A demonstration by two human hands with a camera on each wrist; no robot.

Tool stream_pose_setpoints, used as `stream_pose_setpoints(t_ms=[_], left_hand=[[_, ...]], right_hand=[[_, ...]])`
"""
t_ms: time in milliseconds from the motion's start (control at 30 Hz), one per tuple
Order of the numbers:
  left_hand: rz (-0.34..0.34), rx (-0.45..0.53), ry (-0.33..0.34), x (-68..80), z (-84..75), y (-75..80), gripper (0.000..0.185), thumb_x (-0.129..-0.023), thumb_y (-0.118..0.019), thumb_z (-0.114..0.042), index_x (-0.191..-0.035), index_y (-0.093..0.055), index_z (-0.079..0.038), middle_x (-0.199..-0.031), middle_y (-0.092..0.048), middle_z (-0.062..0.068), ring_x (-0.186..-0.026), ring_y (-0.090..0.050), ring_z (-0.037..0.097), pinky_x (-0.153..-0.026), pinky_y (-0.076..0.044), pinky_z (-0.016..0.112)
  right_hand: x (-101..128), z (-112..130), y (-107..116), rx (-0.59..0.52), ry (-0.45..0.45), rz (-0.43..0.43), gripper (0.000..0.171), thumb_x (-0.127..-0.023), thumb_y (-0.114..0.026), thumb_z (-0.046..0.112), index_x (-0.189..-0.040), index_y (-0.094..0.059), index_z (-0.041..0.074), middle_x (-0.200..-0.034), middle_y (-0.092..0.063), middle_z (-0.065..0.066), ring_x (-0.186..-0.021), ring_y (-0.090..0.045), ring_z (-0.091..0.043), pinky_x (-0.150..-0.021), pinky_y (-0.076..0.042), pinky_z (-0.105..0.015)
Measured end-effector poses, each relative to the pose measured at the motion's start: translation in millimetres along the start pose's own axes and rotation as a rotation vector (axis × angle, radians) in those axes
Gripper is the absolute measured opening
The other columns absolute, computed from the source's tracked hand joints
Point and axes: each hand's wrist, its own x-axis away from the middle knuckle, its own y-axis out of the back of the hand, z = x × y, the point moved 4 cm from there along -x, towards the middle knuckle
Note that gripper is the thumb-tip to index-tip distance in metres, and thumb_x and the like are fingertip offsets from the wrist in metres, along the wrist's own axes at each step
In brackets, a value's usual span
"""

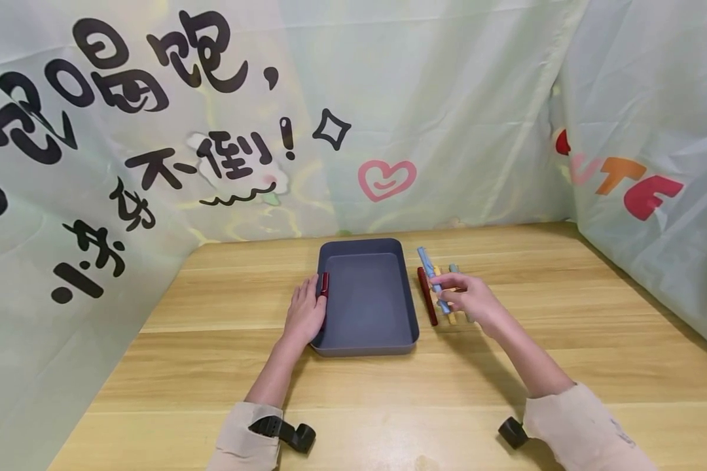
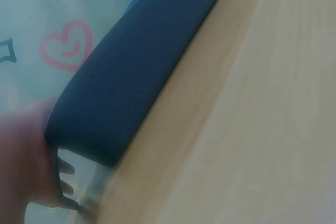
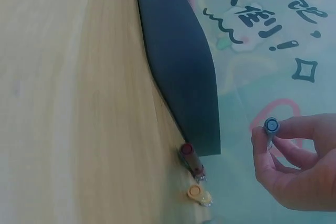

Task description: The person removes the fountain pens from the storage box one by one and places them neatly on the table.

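A dark grey tray [image 1: 368, 347] lies on the table, with a dark red pen [image 1: 325, 284] inside along its left wall. My left hand [image 1: 305, 314] grips that wall, the thumb at the inner side and the fingers outside; the left wrist view shows the fingers [image 2: 66, 187] past the tray's corner. Between thumb and fingers, my right hand [image 1: 471, 299] pinches a light blue pen [image 1: 426, 261], held above the table to the right of the tray. Under it lie another dark red pen [image 1: 427, 297], a yellow pen [image 1: 452, 319] and a grey-green pen [image 1: 454, 269], partly hidden by the hand.
The wooden table [image 1: 224, 281] meets a printed cloth [image 1: 465, 131] at the back and both sides. Each wrist wears a strapped black camera; the left camera [image 1: 303, 437] and the right camera [image 1: 512, 432] hang near the table's front.
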Motion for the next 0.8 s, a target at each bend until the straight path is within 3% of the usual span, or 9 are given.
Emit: stream_pose_setpoints(t_ms=[200, 433, 800], left_hand=[[0.0, -0.007, -0.006, 0.0, -0.6, -0.5, 0.055, -0.096, -0.033, -0.024, -0.147, -0.021, -0.011, -0.149, -0.017, 0.018, -0.135, -0.009, 0.038, -0.106, -0.011, 0.053], [-0.001, -0.008, -0.007, 0.3, -0.4, -0.4, 0.055, -0.096, -0.033, -0.024, -0.147, -0.021, -0.012, -0.149, -0.017, 0.017, -0.135, -0.009, 0.038, -0.106, -0.011, 0.051], [0.002, -0.006, -0.001, -0.8, 1.6, -0.2, 0.055, -0.096, -0.032, -0.025, -0.148, -0.02, -0.013, -0.149, -0.017, 0.016, -0.135, -0.009, 0.037, -0.106, -0.011, 0.052]], right_hand=[[4.5, -2.3, 11.4, 0.014, -0.013, -0.012, 0.036, -0.092, -0.053, 0.007, -0.124, -0.049, -0.008, -0.114, -0.052, -0.023, -0.085, -0.056, -0.019, -0.075, -0.047, -0.036], [8.6, -7.2, 23.6, -0.012, 0.016, -0.026, 0.037, -0.092, -0.051, 0.006, -0.125, -0.046, -0.012, -0.115, -0.05, -0.027, -0.085, -0.058, -0.017, -0.072, -0.049, -0.028], [10.2, -16.4, 37.3, -0.009, -0.006, -0.045, 0.04, -0.093, -0.052, 0.008, -0.126, -0.045, -0.011, -0.118, -0.05, -0.024, -0.09, -0.055, -0.018, -0.074, -0.049, -0.026]])
